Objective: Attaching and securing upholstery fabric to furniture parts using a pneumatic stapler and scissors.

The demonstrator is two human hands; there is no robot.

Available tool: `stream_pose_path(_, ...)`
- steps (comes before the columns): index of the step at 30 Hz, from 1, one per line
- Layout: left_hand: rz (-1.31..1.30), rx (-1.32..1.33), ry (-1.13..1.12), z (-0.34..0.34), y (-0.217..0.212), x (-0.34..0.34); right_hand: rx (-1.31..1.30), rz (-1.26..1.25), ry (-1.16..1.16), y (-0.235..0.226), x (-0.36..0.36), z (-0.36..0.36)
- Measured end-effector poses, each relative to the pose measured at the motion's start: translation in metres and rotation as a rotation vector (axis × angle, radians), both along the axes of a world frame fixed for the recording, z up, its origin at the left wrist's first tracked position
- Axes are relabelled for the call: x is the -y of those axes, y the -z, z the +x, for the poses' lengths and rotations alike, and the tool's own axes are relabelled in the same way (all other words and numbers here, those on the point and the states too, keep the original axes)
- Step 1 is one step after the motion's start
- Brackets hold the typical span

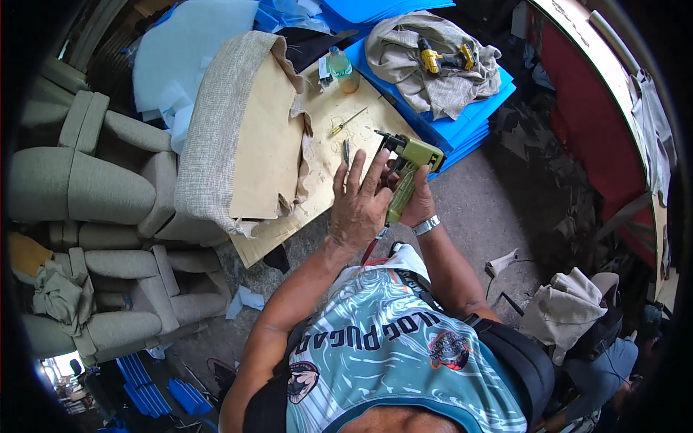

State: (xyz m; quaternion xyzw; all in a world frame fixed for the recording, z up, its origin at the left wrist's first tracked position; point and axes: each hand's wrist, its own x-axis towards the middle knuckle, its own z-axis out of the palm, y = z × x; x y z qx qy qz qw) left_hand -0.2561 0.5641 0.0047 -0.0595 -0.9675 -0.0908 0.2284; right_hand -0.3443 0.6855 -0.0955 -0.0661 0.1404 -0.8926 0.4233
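Observation:
My right hand [417, 204] grips the handle of a green pneumatic staple gun [410, 164], its black nose pointing left over a plywood board [339, 123]. My left hand [359, 204] is spread open, fingers up, touching the gun's left side. A red air hose [369, 250] hangs from the gun's base. To the left, a cushion panel [216, 130] covered in beige woven fabric lies on the board with its bare wooden back facing up.
A yellow-handled screwdriver [348, 121], pliers [346, 152] and a small bottle [338, 63] lie on the board. Blue foam sheets [462, 126] carry cloth and a yellow drill [432, 58]. Beige sofa sections [86, 187] stand left. Another person [599, 361] crouches lower right.

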Motion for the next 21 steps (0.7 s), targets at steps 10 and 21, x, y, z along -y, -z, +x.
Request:
stream_pose_path(10,1.813,-0.126,0.173,0.095,-0.036,0.062,-0.066,-0.012,0.054,0.013,-0.030,-0.017)
stream_pose_path(21,2.378,0.074,-0.883,0.391,0.126,0.152,0.029,-0.106,0.006,0.051,-0.046,-0.045)
